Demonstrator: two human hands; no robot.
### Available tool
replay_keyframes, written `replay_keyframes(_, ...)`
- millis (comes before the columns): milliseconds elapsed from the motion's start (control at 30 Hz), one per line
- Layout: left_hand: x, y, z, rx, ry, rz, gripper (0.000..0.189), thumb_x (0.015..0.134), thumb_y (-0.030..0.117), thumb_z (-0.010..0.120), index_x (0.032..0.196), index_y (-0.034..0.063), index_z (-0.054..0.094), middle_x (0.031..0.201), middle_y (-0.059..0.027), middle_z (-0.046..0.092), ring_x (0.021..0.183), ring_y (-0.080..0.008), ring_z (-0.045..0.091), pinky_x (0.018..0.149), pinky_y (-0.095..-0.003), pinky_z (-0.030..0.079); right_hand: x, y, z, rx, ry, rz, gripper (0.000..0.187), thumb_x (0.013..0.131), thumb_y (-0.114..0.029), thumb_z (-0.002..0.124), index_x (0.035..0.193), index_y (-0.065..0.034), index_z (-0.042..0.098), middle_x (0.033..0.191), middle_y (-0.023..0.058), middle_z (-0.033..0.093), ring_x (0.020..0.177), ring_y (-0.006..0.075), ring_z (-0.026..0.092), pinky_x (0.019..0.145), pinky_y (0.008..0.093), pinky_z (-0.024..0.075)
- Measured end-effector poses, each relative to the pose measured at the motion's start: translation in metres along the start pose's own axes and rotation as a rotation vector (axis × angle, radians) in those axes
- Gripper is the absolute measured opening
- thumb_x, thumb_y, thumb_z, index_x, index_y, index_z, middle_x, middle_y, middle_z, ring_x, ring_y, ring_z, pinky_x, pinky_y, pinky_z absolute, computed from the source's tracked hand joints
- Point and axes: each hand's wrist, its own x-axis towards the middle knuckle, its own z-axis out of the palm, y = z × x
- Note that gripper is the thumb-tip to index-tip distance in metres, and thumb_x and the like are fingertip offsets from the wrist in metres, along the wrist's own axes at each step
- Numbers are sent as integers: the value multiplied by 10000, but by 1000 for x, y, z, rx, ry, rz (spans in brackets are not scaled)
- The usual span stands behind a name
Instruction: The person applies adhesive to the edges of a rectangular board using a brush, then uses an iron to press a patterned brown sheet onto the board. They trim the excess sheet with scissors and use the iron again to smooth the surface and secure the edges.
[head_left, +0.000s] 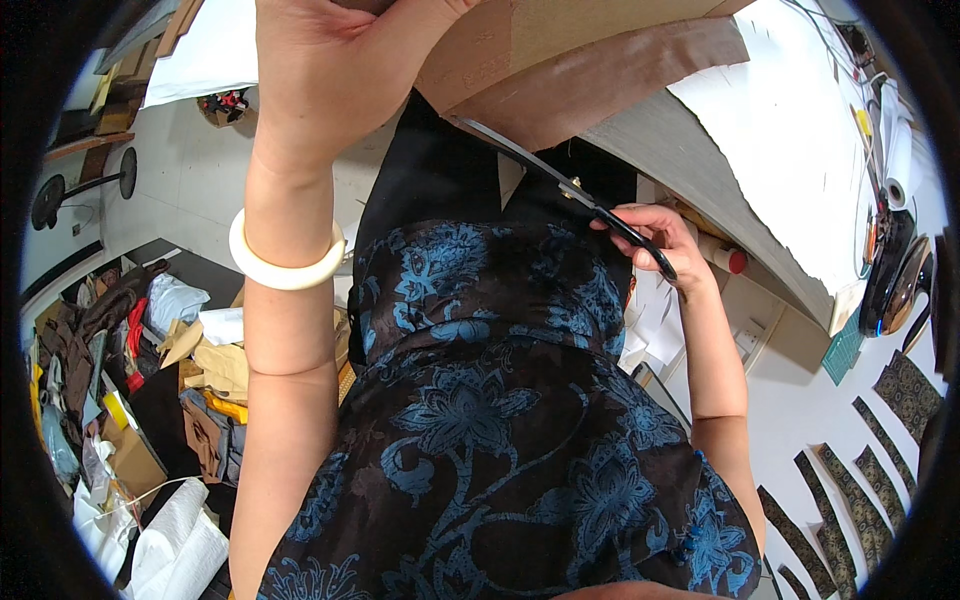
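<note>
My left hand (352, 75), with a cream bangle (289, 274) further down the arm, is at the upper edge against a brown leather-like sheet (600, 86). Its fingertips are cut off by the picture's edge. A tan, cardboard-like piece (585, 34) lies over part of the sheet. My right hand (660, 244) grips the black handles of long scissors (570, 189). Their blades point up and left, with the tips at the sheet's lower edge. The sheet is above my lap, beside the table's edge.
A grey table edge (720, 202) with white paper (765, 157) lies to the right. Several dark patterned strips (832, 525) are at lower right, near a green cutting mat (844, 345). Piled fabric and bags (161, 292) fill the left; a dumbbell bar (94, 187) is beyond.
</note>
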Motion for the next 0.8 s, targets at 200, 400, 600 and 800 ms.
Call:
replay_keyframes(200,0,0,-1,32,-16,-5,131,892,-16,757,1012,10,712,926,-16,715,809,-110,620,723,-234,486,1,-1,0,7,-20,-4,699,697,-308,921,1277,-9,671,1217,111,700,914,85,615,829,219,503)
replay_keyframes(400,4,12,3,-46,-8,-53,107,890,-22,756,985,8,718,905,-15,715,789,-106,618,711,-230,481,1,0,1,17,-4,7,694,699,-289,920,1282,-9,669,1219,110,703,947,83,627,849,218,506)
replay_keyframes(600,2,4,1,18,-9,5,100,891,-23,754,977,8,716,898,-13,713,784,-105,616,705,-229,477,1,-1,0,24,-21,20,659,718,-247,910,1285,-12,669,1228,111,704,975,81,637,884,221,507)
replay_keyframes(800,2,1,-1,45,-30,9,110,892,-21,754,989,9,712,902,-13,712,786,-107,616,704,-229,475,1,0,-1,47,-52,-1,624,743,-195,897,1291,-10,663,1246,116,701,990,85,643,904,231,511)
